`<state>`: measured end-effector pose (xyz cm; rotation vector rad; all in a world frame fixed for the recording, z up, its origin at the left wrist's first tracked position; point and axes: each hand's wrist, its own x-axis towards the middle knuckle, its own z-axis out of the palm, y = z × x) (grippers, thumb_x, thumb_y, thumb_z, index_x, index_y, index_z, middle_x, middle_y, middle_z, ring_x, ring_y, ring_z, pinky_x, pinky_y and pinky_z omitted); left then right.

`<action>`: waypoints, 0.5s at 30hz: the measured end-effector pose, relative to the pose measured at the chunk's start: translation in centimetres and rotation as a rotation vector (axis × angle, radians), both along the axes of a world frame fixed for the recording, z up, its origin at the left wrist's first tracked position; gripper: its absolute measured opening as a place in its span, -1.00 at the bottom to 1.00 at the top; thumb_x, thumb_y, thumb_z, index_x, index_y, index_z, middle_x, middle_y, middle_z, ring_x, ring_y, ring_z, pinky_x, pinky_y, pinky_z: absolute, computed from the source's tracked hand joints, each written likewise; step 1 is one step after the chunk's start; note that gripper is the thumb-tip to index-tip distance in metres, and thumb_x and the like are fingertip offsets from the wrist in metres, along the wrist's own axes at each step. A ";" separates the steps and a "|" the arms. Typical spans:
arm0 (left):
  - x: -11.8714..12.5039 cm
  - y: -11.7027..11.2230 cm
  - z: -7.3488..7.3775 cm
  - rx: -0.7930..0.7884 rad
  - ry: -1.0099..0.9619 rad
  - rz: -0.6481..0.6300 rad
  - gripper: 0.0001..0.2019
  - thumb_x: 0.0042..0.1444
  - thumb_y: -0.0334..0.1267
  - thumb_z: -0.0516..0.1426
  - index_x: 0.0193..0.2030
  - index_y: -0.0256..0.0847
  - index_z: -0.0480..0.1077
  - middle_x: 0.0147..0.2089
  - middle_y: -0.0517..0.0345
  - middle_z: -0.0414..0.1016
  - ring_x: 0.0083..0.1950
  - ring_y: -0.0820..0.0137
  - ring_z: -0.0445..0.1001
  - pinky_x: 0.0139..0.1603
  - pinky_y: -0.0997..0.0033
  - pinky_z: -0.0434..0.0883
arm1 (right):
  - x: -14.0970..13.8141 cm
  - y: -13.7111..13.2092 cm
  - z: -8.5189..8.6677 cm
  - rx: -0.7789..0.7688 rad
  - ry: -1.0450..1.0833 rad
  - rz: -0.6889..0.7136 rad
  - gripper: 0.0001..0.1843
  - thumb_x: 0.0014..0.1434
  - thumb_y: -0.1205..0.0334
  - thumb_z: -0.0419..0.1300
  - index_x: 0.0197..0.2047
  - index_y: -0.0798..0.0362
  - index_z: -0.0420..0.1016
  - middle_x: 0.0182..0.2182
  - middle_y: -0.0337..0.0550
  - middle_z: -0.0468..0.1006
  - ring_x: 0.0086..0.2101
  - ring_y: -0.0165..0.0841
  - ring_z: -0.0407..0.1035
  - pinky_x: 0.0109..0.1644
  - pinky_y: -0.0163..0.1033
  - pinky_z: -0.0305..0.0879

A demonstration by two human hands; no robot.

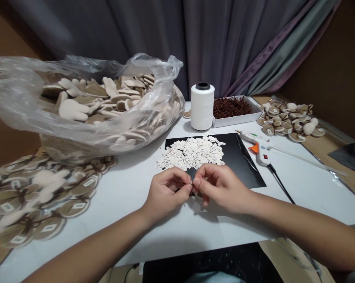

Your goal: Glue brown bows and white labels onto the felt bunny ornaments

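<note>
My left hand (167, 192) and my right hand (221, 186) meet fingertip to fingertip low over the white table (130, 188), both pinched closed. Whatever sits between the fingertips is too small to make out. Just beyond them lies a heap of small white paper labels (192, 152) on a black mat (239, 157). A white glue gun (258, 147) with an orange trigger rests at the mat's right edge, its black cord trailing toward me.
A big clear plastic bag (77, 106) of flat beige felt shapes stands at the left. More labelled felt pieces (35, 196) spread at the near left and others (289, 120) at the far right. A white thread spool (202, 106) and a tray of brown strands (232, 108) stand behind.
</note>
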<state>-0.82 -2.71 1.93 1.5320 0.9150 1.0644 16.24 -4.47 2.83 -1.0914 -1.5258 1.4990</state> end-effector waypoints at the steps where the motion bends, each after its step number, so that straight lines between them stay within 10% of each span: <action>1: 0.0 0.0 0.0 -0.003 -0.007 -0.002 -0.90 -0.15 -0.49 0.20 -0.51 -0.26 0.36 -0.52 0.23 0.42 -0.51 0.52 0.42 -0.48 0.59 0.42 | 0.0 0.0 0.0 -0.005 0.015 -0.001 -0.82 0.20 0.18 0.09 -0.40 0.08 0.30 -0.59 -0.32 0.37 -0.64 -0.49 0.34 -0.60 -0.42 0.15; 15: -0.5 0.2 -0.8 -0.088 -0.163 -0.063 -0.89 -0.02 -0.40 0.22 -0.45 -0.26 0.35 -0.45 0.23 0.45 -0.47 0.52 0.48 -0.43 0.58 0.46 | -0.2 0.1 -0.5 -0.088 0.233 -0.017 -0.74 0.20 0.05 0.12 -0.36 0.08 0.28 -0.45 -0.25 0.46 -0.65 -0.55 0.32 -0.59 -0.43 0.19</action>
